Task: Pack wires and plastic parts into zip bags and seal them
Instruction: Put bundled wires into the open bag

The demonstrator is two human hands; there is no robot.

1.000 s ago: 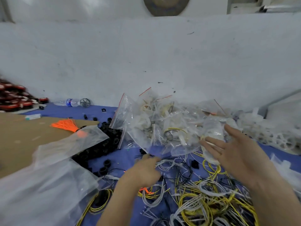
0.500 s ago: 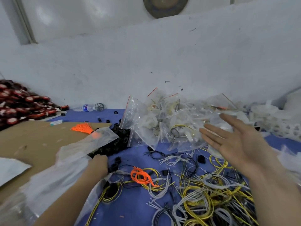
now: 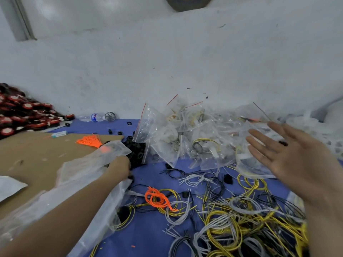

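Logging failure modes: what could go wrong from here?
1. Loose clear bags lie against the left forearm while the left hand reaches into the black parts; they may snag and scatter them.
2. The yellow and grey wires lie tangled; lifting one bundle could drag others.
3. The right hand hovers open by the heaped zip bags; a brush might topple them.

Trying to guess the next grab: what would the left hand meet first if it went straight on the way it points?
Most likely the heap of black plastic parts, just ahead of the left hand; they may be touching, depth is unclear.
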